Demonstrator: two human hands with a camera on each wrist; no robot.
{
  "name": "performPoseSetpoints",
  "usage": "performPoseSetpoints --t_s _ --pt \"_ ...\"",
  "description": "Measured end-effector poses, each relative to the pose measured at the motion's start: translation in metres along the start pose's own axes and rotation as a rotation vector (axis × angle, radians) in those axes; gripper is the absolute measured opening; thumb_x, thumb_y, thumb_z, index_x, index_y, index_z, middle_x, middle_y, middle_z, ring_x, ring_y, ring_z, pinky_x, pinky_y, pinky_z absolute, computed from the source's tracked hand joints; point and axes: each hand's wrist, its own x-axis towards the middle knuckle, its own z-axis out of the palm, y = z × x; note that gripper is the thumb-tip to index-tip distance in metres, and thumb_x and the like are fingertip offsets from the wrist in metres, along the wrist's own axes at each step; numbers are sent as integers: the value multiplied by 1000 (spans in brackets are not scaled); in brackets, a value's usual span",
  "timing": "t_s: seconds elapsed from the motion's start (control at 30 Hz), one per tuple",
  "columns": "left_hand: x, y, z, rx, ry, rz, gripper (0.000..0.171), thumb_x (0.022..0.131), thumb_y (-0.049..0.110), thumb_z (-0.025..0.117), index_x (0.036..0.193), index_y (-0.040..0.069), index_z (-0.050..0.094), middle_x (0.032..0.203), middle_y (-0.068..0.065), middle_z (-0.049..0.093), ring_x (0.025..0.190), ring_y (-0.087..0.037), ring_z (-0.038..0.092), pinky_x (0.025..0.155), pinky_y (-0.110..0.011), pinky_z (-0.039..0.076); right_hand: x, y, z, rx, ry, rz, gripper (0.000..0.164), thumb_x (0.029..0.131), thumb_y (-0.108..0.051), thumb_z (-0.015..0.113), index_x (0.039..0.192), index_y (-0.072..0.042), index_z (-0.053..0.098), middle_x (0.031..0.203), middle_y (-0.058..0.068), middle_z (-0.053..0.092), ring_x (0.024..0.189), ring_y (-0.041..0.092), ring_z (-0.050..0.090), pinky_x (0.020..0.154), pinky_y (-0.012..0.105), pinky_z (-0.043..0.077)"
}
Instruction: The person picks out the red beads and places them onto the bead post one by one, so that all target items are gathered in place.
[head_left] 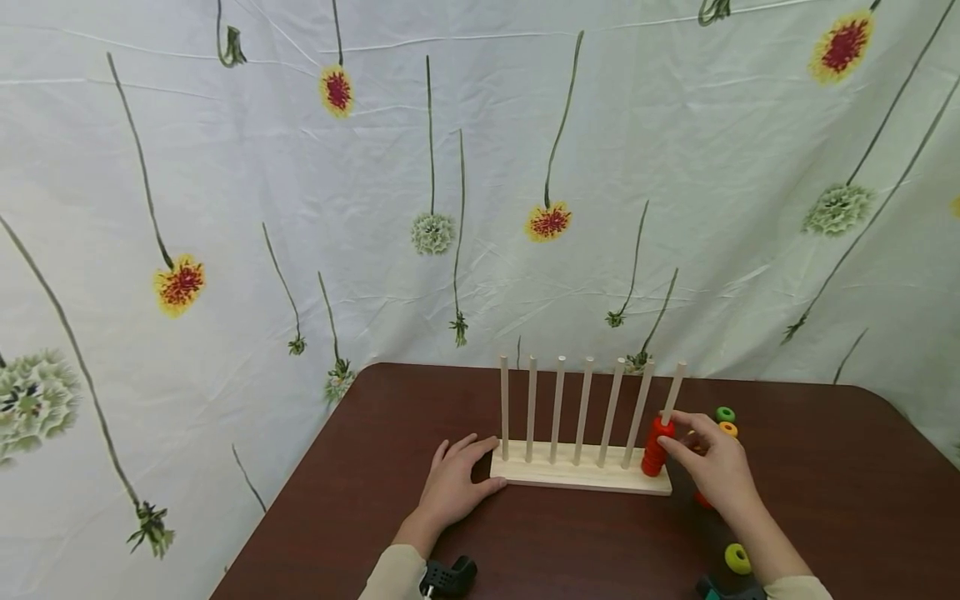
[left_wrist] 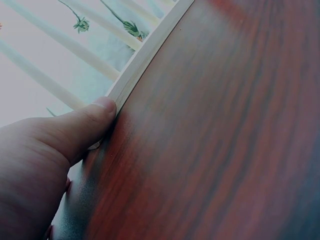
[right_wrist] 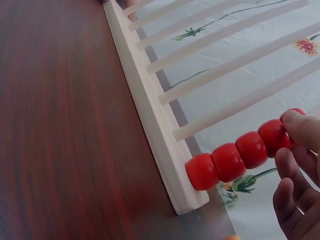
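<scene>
A pale wooden peg stand with several upright pegs stands on the dark table. My left hand holds its left end, thumb against the front edge and fingers towards the back. At the rightmost peg, my right hand pinches a red bead between thumb and fingers, at the top of a column of red beads. The column sits threaded on that peg, its lowest bead against the base. The other pegs carry no beads. Part of the held bead is hidden by the thumb.
Right of the stand lie a green bead and an orange-yellow bead; a red one is partly covered by the right hand. A yellow-green bead lies nearer. Flower-printed cloth hangs behind the table.
</scene>
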Motion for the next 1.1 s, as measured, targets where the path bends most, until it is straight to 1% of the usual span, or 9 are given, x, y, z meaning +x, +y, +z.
performPoseSetpoints --t_s 0.07,0.13,0.27,0.43,0.57,0.73,0.83,0.97,1.1 --pt "0 0 0 1 1 1 62 87 42 76 141 18 58 143 -2 60 144 -32 44 121 -66 17 0 1 -2 -7 -8 -8 42 91 -22 75 128 -5 66 115 17 67 85 19 61 61 20 51" --pt "0 0 1 2 3 0 62 87 42 76 141 18 59 143 -2 60 144 -31 44 121 -66 17 -1 3 -4 -11 -13 -14 42 91 -22 75 128 -7 66 117 17 67 83 18 62 61 21 51" --pt "1 -1 1 4 4 -1 62 87 42 76 142 18 58 143 -2 60 144 -31 44 121 -65 17 -2 6 -10 -15 -14 -26 39 91 -24 75 127 -11 68 118 15 69 77 5 59 62 21 51" --pt "1 -1 2 3 7 -1 62 87 42 76 142 18 58 143 -2 60 143 -31 44 121 -65 17 -4 13 -15 -7 -12 -42 35 92 -26 74 124 -13 70 120 13 68 80 -6 57 66 21 52" --pt "0 -1 1 5 8 2 61 87 41 76 141 18 59 143 -2 60 143 -31 44 121 -65 18 -6 20 -18 0 -14 -43 31 93 -26 72 122 -13 71 114 11 67 79 -7 56 64 20 52" --pt "0 -1 1 2 5 0 62 87 41 76 142 18 58 143 -2 60 143 -31 44 121 -65 17 -8 27 -21 27 -27 -36 28 95 -25 71 120 -11 72 101 4 68 76 -2 57 62 21 50" --pt "0 -1 1 0 3 -1 62 87 42 76 142 18 58 143 -2 60 144 -31 44 121 -66 17 -9 31 -24 46 -38 -44 27 95 -22 70 119 -10 72 101 3 70 79 -5 57 64 20 51" --pt "0 -1 1 -1 4 -1 62 87 42 76 142 18 58 143 -2 60 144 -31 44 121 -66 17 -11 37 -27 43 -80 -21 30 96 -24 69 122 -10 71 116 12 72 83 -11 58 68 19 52" --pt "-1 -1 1 -2 4 -5 62 87 41 76 142 19 58 144 -1 60 144 -30 43 122 -65 16 -13 43 -31 11 -144 41 36 95 -28 70 126 -10 69 123 17 69 82 -10 59 68 20 53"
